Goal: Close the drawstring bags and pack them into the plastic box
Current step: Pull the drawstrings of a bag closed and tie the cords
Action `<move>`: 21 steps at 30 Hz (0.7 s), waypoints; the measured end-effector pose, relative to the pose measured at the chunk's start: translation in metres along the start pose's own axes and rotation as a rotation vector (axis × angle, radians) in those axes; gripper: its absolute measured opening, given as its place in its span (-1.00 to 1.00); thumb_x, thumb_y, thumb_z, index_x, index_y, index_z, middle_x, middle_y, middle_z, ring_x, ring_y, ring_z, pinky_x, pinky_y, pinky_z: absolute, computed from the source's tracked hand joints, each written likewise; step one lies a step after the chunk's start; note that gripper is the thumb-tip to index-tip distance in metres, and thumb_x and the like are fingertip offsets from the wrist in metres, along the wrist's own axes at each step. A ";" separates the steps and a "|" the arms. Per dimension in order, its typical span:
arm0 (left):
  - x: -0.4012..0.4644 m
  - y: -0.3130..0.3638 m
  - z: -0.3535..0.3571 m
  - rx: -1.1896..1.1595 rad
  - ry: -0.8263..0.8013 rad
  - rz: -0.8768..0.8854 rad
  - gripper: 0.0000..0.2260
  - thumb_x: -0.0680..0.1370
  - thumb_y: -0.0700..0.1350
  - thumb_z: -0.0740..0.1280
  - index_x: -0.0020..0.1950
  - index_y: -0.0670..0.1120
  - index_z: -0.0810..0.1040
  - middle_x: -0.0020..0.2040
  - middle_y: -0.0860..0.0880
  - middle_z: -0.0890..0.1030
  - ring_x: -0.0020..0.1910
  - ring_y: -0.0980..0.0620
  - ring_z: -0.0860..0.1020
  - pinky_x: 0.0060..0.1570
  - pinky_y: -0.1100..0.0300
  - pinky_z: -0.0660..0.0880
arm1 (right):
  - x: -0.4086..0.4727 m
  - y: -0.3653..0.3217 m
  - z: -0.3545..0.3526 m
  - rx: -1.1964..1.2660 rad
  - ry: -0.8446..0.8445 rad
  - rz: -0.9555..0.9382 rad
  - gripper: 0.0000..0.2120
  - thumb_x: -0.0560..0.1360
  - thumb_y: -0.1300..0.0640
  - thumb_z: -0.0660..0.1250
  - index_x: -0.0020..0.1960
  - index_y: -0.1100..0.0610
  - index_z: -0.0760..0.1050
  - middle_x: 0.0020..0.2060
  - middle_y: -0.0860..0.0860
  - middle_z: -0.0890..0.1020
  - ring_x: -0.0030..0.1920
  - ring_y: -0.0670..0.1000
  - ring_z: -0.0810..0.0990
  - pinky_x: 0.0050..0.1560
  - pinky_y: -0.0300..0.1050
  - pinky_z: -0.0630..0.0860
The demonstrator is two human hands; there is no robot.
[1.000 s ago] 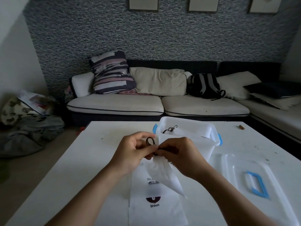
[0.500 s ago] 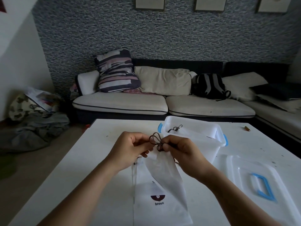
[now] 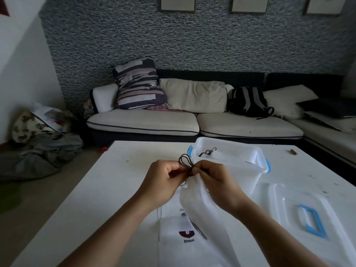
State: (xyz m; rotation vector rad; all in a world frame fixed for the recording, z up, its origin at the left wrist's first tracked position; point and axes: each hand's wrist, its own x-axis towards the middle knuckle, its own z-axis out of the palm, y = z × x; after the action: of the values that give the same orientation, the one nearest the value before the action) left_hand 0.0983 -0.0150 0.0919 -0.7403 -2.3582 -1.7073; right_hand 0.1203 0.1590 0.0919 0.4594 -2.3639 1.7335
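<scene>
We note a striped cushion (image 3: 137,83) and black backpack (image 3: 248,102) on the cream sofa (image 3: 142,122); crumpled grey clothing (image 3: 38,155) on floor; framed pictures (image 3: 177,3) above.

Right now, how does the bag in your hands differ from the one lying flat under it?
The held bag is lifted at its neck, gathered, in the grip of both hands, left and right, with its cord looped above. The flat bag lies spread on the table, its "broun" logo facing up, untouched. Both are white.
</scene>
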 end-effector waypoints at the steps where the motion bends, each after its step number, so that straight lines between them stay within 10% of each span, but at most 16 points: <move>1: 0.000 0.000 0.001 -0.034 -0.019 -0.041 -0.89 0.57 -0.17 0.41 -0.01 -0.05 0.74 -0.13 0.01 0.74 -0.05 0.05 0.70 0.05 0.11 0.62 | 0.000 0.002 0.000 -0.020 0.010 0.003 -0.77 0.63 0.22 0.24 -0.13 0.15 0.61 -0.32 0.02 0.58 -0.30 -0.06 0.46 -0.26 -0.11 0.39; 21: 0.005 -0.002 0.009 -0.115 0.062 -0.126 -0.92 0.52 -0.22 0.45 -0.11 -0.10 0.74 -0.19 0.01 0.74 -0.14 0.09 0.69 -0.07 0.29 0.53 | -0.003 -0.004 -0.003 -0.194 0.067 0.030 -0.77 0.59 0.25 0.23 -0.21 0.16 0.55 -0.45 -0.09 0.49 -0.41 -0.14 0.38 -0.36 -0.26 0.32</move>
State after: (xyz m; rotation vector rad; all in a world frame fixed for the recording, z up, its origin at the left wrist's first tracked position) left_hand 0.0950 -0.0056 0.0889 -0.5572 -2.3268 -1.9013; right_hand 0.1242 0.1610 0.0957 0.3323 -2.4699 1.4865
